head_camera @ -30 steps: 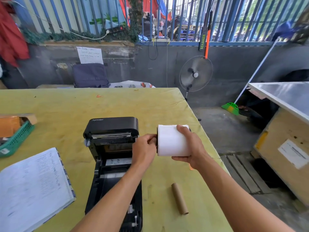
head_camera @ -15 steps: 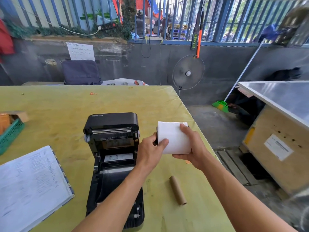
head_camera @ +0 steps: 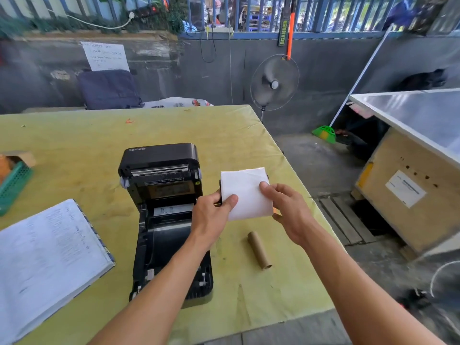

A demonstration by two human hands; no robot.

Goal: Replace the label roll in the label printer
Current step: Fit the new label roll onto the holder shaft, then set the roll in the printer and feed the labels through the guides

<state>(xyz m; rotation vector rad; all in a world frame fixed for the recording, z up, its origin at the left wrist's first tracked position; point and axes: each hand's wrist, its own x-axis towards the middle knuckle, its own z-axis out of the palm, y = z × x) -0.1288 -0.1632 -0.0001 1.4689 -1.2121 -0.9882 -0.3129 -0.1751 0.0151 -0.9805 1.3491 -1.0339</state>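
A white label roll [head_camera: 245,191] is held in the air just right of the black label printer [head_camera: 164,195]. My left hand [head_camera: 211,215] grips its left end, thumb on the paper face. My right hand [head_camera: 288,210] grips its right side, thumb on top. A loose paper flap shows along the roll's upper edge. The printer stands on the yellow-green table [head_camera: 74,150] with its lid tilted up and back, and its roll bay lies open toward me. An empty brown cardboard core [head_camera: 258,250] lies on the table right of the printer, below the roll.
An open ledger book [head_camera: 47,257] lies at the left front. A green basket [head_camera: 15,183] sits at the left edge. The table's right edge runs just beyond my right hand. A standing fan [head_camera: 273,83] and a wooden crate [head_camera: 403,195] stand on the floor to the right.
My left thumb has come onto the roll's face and my right hand has shifted round its right side. The roll has turned slightly between my hands, showing a loose flap on top.
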